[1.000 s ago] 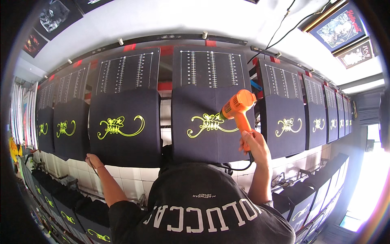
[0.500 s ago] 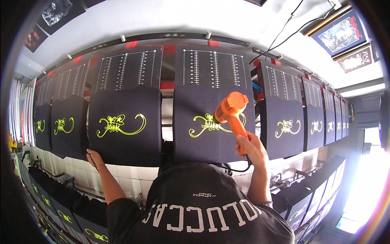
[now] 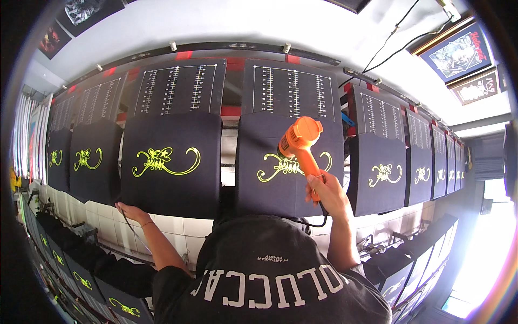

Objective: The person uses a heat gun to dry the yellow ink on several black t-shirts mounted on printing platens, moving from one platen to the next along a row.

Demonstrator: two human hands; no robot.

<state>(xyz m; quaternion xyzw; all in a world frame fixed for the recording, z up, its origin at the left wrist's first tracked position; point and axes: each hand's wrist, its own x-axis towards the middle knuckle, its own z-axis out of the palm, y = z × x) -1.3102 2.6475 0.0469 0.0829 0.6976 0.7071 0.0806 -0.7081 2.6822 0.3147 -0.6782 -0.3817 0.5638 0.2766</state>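
My right hand (image 3: pixel 330 193) is closed round the handle of an orange hair dryer (image 3: pixel 305 141). The dryer's dark nozzle points left and down over the yellow-green printed design (image 3: pixel 280 167) on a black fabric piece (image 3: pixel 270 197), covering part of the print. This fabric covers the lower part of a dark board (image 3: pixel 275 86) with white ruled marks. Away to the left, my left hand (image 3: pixel 129 210) is closed on a thin cord (image 3: pixel 132 229), beside the lower left corner of the neighbouring black fabric piece (image 3: pixel 178 197), which bears the same design.
Similar boards with printed black fabric (image 3: pixel 377 189) run in a row to both sides. Another row of printed fabrics (image 3: pixel 86 270) stands behind at lower left and lower right. A dark rail (image 3: pixel 237 46) runs along the far side. Framed pictures (image 3: pixel 458 51) hang at upper right.
The hair dryer and my right hand have shifted slightly left over the print. The view has shifted a little, and more of the cord shows below my left hand, which stays near the fabric corner.
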